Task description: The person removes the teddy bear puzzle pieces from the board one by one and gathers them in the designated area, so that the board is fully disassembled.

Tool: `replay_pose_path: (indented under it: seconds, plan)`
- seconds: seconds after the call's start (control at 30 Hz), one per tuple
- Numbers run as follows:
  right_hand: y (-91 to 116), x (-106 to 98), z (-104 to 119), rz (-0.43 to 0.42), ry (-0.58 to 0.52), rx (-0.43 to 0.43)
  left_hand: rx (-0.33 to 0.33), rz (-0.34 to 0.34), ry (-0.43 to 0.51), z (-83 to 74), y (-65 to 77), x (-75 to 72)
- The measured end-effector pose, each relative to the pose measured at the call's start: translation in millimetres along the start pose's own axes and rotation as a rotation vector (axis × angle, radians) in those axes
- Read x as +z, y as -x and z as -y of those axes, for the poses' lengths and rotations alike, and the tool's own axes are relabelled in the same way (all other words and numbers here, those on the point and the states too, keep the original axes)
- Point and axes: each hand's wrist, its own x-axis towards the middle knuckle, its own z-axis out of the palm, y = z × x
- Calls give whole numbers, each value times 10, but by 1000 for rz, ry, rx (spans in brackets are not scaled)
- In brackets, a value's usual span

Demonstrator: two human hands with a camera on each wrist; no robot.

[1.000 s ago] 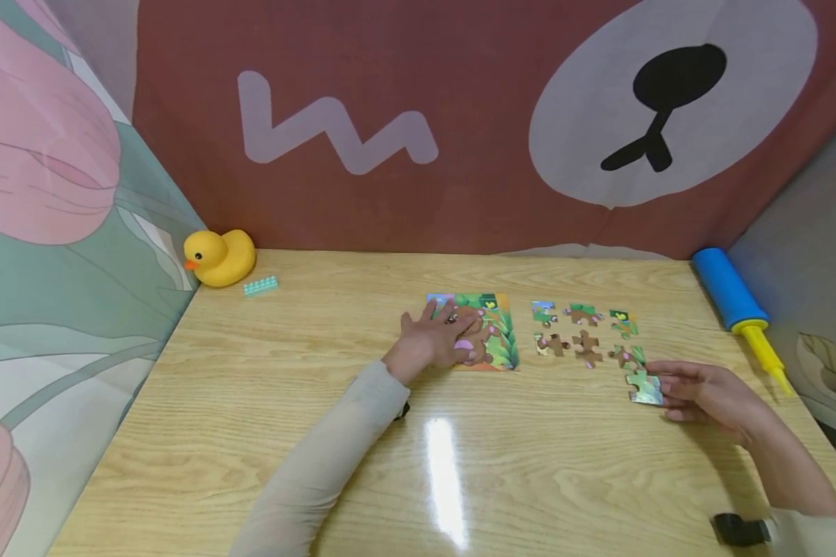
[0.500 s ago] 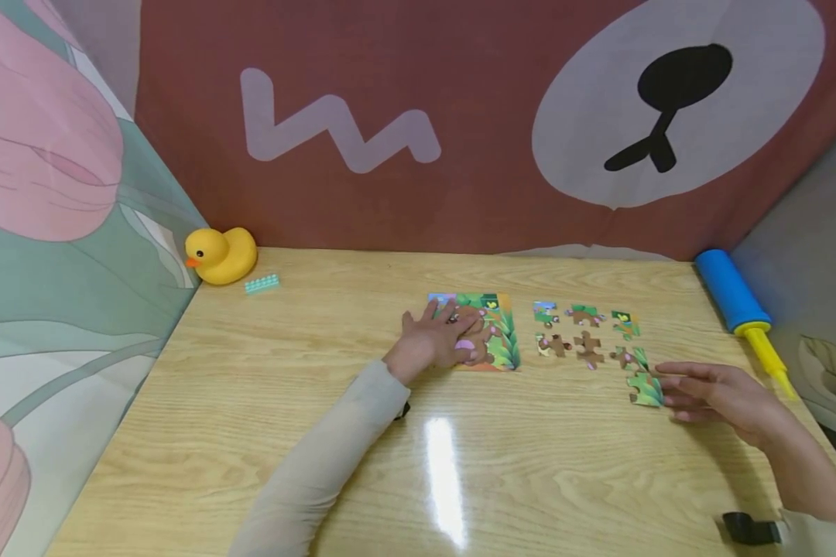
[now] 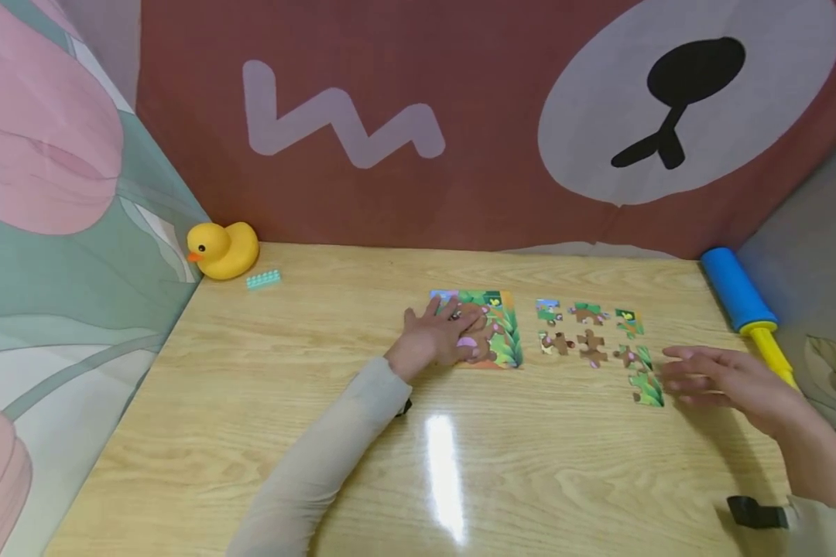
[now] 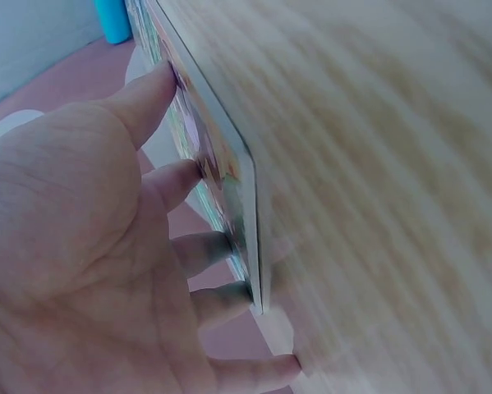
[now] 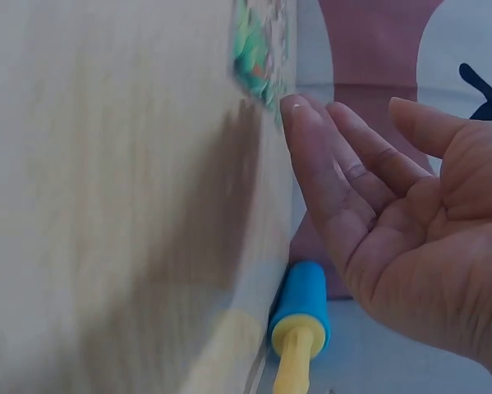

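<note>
My left hand (image 3: pixel 428 339) rests with fingers spread on a square bear picture card (image 3: pixel 508 340), its fingertips pressing the face in the left wrist view. My right hand (image 3: pixel 734 385) holds nothing; its fingers are extended, just right of a green corner jigsaw piece (image 3: pixel 646 389) lying on the table. That piece sits directly below another jigsaw piece (image 3: pixel 634 357) at the right end of a row. Several more bear pieces, such as a brown one (image 3: pixel 591 348), lie in two rows between card and right hand. In the right wrist view my hand (image 5: pixel 393 205) is raised above the wood.
A blue cylinder toy with a yellow handle (image 3: pixel 738 292) lies at the table's right edge, beyond the right hand. A yellow rubber duck (image 3: pixel 224 251) and a teal toy brick (image 3: pixel 263 279) are at the back left. A printed bear cloth (image 3: pixel 488 186) stands behind the wooden table (image 3: pixel 306 325).
My right hand has let go of the green corner jigsaw piece, which now lies flat under the right column, and has drawn back to the right. The left hand stays on the card.
</note>
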Motion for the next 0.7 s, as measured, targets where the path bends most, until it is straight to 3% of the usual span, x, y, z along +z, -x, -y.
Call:
replay_pose_path:
  seconds: [0.13, 0.3, 0.5, 0.7]
  plan:
    - [-109, 67, 174, 8, 36, -11, -2, 0, -2, 1, -11, -4]
    - [-352, 298, 471, -5, 111, -24, -5, -4, -6, 7, -9, -8]
    - [-659, 651, 774, 48, 70, -70, 8, -24, -2, 11, 14, -4]
    - [-922, 931, 973, 90, 25, -56, 38, -67, -1, 56, 34, 28]
